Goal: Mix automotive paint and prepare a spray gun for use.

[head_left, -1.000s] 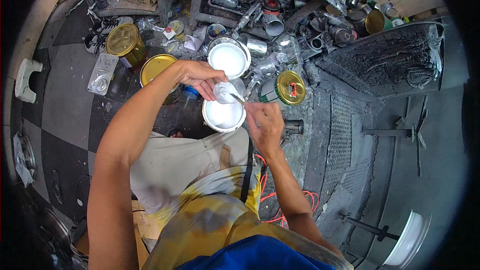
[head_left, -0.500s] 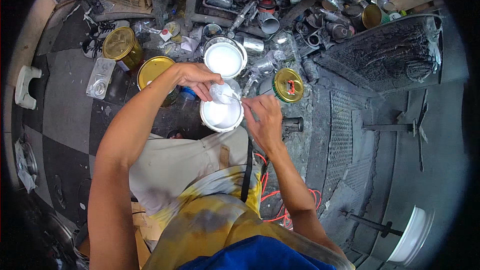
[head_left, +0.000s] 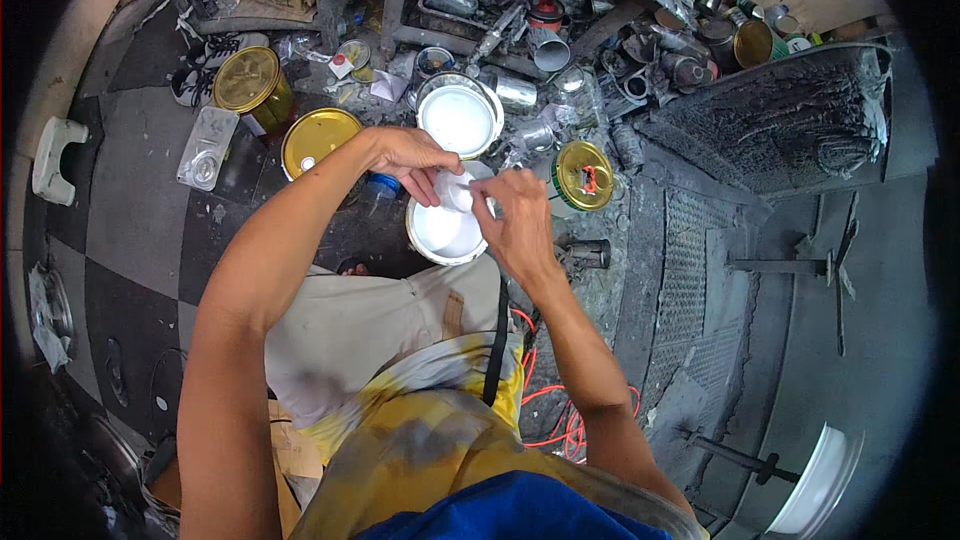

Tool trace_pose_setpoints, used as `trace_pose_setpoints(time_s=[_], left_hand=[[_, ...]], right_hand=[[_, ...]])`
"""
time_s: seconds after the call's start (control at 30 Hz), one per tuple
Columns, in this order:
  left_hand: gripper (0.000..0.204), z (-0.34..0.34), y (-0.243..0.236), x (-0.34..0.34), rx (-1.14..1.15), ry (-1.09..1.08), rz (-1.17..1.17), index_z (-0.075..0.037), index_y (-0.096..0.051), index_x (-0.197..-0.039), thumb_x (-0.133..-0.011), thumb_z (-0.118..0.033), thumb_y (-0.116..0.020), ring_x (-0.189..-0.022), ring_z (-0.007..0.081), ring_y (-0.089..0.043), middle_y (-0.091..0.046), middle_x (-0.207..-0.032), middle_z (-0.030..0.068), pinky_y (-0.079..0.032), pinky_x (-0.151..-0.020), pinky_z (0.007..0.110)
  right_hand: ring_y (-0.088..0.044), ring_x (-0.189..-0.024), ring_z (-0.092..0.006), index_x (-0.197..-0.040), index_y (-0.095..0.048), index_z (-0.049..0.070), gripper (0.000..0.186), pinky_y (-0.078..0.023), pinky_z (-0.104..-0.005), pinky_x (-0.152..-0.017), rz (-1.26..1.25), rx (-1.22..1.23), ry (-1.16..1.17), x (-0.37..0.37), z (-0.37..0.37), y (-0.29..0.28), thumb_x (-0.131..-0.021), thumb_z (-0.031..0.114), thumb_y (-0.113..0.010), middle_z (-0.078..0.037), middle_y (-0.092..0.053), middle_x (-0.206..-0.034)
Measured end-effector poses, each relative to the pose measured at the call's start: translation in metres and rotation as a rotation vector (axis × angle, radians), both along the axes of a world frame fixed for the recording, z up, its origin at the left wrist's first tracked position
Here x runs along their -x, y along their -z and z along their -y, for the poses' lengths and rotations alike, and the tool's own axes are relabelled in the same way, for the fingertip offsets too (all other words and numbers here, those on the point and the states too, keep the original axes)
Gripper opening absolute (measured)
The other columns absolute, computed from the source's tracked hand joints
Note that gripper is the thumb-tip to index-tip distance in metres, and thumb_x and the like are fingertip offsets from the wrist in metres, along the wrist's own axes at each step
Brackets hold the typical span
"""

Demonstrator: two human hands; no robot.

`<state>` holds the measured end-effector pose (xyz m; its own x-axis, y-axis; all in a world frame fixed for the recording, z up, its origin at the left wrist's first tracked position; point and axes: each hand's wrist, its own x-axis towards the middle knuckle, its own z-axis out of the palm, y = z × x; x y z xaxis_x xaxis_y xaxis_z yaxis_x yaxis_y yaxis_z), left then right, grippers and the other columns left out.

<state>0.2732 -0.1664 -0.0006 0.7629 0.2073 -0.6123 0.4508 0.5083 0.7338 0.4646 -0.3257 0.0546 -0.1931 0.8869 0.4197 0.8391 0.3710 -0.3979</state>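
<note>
Between my hands is a small translucent white cup (head_left: 456,192), gripped at its side by my left hand (head_left: 412,160) with fingers curled round it. My right hand (head_left: 520,215) is closed in a pinch at the cup's right rim; the thin stick it held half a second ago is mostly hidden behind the fingers. Right below the cup stands an open white bucket (head_left: 414,236) with white liquid, probably paint, inside. A second open white bucket (head_left: 496,130), also with white liquid, stands just beyond my hands.
Gold-lidded cans stand left (head_left: 320,130), far left (head_left: 246,78) and right (head_left: 582,176). A clear plastic tray (head_left: 207,148) lies on the checkered floor. Paint-crusted cans crowd the back. An orange hose (head_left: 570,430) coils at my right, and a white stool (head_left: 58,160) is far left.
My right hand has moved slightly left and up, closer to the cup, so the thin stick hardly shows now. My left hand still holds the cup over the bucket. The view has shifted slightly.
</note>
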Motion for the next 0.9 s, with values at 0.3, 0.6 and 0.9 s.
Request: trace_pose_setpoints(time_s=[0.3,0.6,0.9], left_hand=[[0.081,0.001,-0.005,0.002,-0.014,0.011,0.006,0.014,-0.047,-0.141,-0.089,-0.041,-0.077,-0.11,0.0406,-0.07,-0.048,-0.139,0.0402,-0.062,-0.092,0.044],[0.074,-0.001,-0.003,0.005,-0.001,0.005,-0.003,0.012,-0.05,-0.136,-0.09,-0.039,-0.077,-0.107,0.0397,-0.071,-0.053,-0.132,0.0322,-0.063,-0.09,0.044],[0.068,0.0,-0.002,0.001,0.028,-0.016,0.026,0.011,-0.053,-0.13,-0.09,-0.037,-0.078,-0.104,0.0411,-0.072,-0.053,-0.119,0.0224,-0.064,-0.087,0.045]], right_hand=[[-0.058,-0.084,-0.0298,-0.092,-0.074,0.008,0.013,-0.041,-0.0431,-0.077,0.154,-0.022,0.081,-0.011,0.004,-0.012,-0.08,0.007,-0.075,-0.009,-0.062,-0.086],[-0.058,-0.088,-0.0291,-0.091,-0.073,0.008,0.011,-0.041,-0.0438,-0.077,0.095,0.098,-0.01,-0.008,0.012,-0.017,-0.08,0.008,-0.074,-0.009,-0.062,-0.087],[-0.058,-0.088,-0.0315,-0.093,-0.073,0.007,0.013,-0.042,-0.0444,-0.077,-0.065,0.047,-0.031,-0.001,0.004,-0.006,-0.08,0.007,-0.075,-0.01,-0.062,-0.086]])
